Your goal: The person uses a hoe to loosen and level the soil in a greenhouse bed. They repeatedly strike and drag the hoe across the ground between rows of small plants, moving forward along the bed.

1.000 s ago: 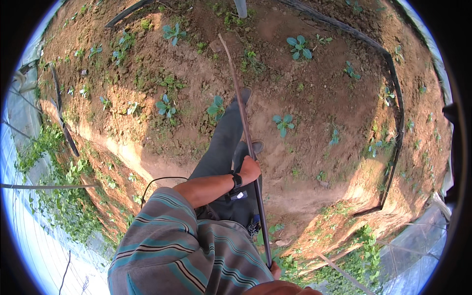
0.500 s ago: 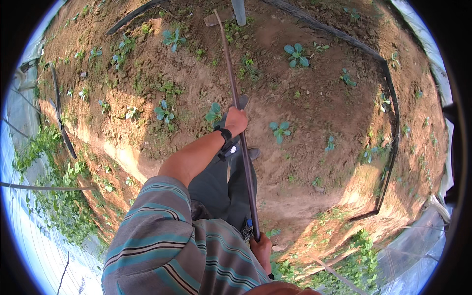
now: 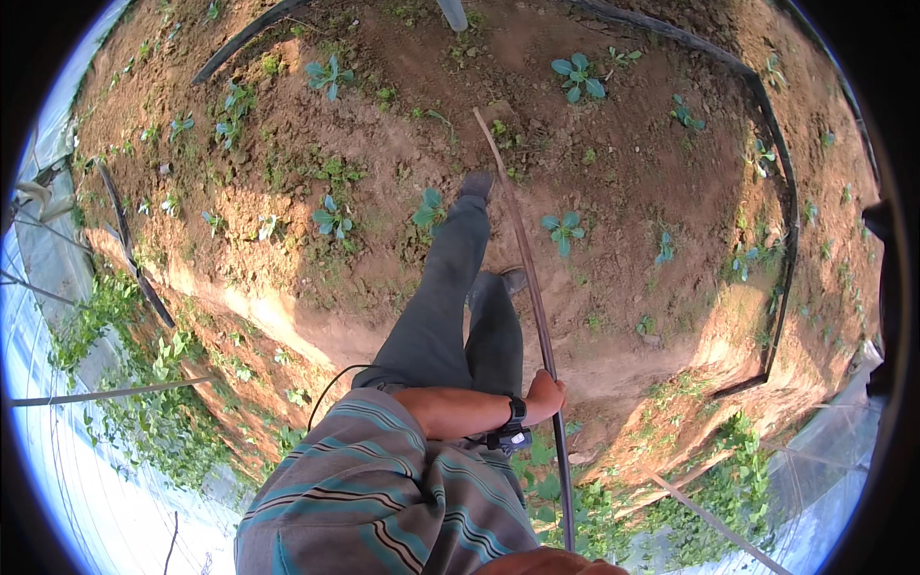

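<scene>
My left hand (image 3: 546, 396), with a dark band at the wrist, is wrapped round the long wooden handle of a hoe (image 3: 538, 307). The handle slants from the soil ahead of my feet back past my right side to the lower edge. At its far end, the hoe's blade blends with the brown soil and is hard to make out. My right hand does not show. Left of the handle are my legs in dark trousers (image 3: 436, 297). A small leafy seedling (image 3: 563, 232) grows just right of the handle, and another seedling (image 3: 429, 209) stands beside my forward shoe (image 3: 476, 185).
More seedlings (image 3: 578, 77) and low weeds dot the soil bed. A black hose (image 3: 788, 220) bends along the right, and another dark strip (image 3: 134, 244) lies at left. A grey post (image 3: 452, 13) stands ahead. Climbing plants (image 3: 144, 422) and plastic sheeting line the sides.
The hoe has been drawn back toward me, away from the post. My left hand has come back close to my body, still round the handle. My right hand has left the view.
</scene>
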Motion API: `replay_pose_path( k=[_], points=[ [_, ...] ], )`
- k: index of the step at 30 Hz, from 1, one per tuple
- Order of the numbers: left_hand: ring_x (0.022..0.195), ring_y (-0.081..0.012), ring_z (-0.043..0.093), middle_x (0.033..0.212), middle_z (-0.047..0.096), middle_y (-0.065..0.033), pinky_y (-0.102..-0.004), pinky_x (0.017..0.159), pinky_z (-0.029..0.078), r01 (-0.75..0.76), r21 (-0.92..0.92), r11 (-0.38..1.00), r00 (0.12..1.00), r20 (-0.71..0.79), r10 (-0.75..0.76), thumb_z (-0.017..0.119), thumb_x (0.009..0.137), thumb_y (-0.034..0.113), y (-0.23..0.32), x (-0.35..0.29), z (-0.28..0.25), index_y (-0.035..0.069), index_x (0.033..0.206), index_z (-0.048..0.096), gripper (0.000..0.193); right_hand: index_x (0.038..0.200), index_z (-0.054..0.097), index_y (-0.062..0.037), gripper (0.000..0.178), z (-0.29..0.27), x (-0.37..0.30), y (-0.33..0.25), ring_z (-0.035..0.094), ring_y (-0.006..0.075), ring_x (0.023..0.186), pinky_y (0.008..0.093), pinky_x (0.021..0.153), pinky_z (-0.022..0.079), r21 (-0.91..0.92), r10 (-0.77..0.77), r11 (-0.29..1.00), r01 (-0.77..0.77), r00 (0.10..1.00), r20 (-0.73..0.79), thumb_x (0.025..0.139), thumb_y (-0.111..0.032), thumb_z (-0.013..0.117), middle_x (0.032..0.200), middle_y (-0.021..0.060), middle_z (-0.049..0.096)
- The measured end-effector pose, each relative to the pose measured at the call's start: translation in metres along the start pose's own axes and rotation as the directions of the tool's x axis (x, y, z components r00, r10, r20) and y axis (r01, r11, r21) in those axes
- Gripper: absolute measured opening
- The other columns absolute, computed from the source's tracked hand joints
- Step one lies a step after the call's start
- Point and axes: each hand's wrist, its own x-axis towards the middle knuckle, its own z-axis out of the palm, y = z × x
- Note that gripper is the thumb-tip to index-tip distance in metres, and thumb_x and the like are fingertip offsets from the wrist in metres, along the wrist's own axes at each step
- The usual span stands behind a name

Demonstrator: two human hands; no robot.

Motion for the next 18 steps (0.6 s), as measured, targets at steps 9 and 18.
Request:
replay_pose_path(
  k=[9, 18],
  points=[
    [0.088, -0.0454, 0.070, 0.093, 0.068, -0.0308, -0.0525, 0.073, 0.054, -0.300, 0.321, 0.898, 0.740, -0.516, 0.431, 0.060, 0.100, 0.027, 0.217, 0.153, -0.243, -0.009, 0.104, 0.060, 0.037, 0.091, 0.068, -0.0032, 0.017, 0.009, 0.144, -0.359, 0.068, 0.0459, 0.076, 0.0529, 0.066, 0.053, 0.054, -0.409, 0.911, 0.408, 0.912, 0.012, 0.087, -0.020, 0.070, 0.075, 0.0244, 0.067],
    [0.072, -0.0362, 0.072, 0.082, 0.070, -0.0215, -0.0487, 0.057, 0.052, -0.373, 0.257, 0.892, 0.617, -0.649, 0.445, 0.062, 0.101, 0.029, 0.345, 0.152, -0.379, -0.009, 0.111, 0.062, 0.040, 0.094, 0.066, 0.0031, 0.028, 0.055, 0.171, -0.525, 0.067, 0.0484, 0.079, 0.0524, 0.072, 0.052, 0.307, -0.604, 0.757, 0.577, 0.797, -0.007, 0.085, -0.023, 0.073, 0.080, 0.0285, 0.066]
  ],
)
